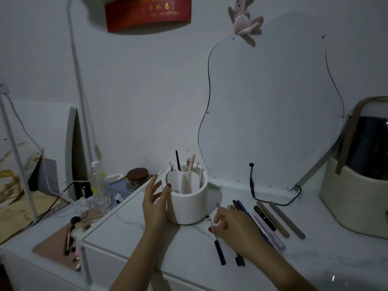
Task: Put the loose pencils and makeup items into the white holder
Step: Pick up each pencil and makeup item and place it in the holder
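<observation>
Your left hand (154, 201) is resting spread open against the white holder (187, 203), thumb touching its near-left rim and fingers fanned toward ten o'clock, steadying rather than gripping it. The holder is standing upright near the middle of the tabletop (130, 227), with a few brushes and pencils already poking up from its back compartments.

Your right hand (233, 225) is reaching down at four o'clock from the holder, fingers curling over the near end of the row of loose pencils (270, 219). Whether it is already pinching one, you cannot tell from here, since the fingertips are hiding the contact. A dark pen (216, 240) is lying just beside that hand, on its left, pointing toward six o'clock.

You are looking to be at the pick-up step, with most of the row still lying flat at three to four o'clock. Next, you will likely need to close on one slim item, lift it clear of its neighbours, tip it upright and drop it into an open compartment while the left hand is bracing the holder.
</observation>
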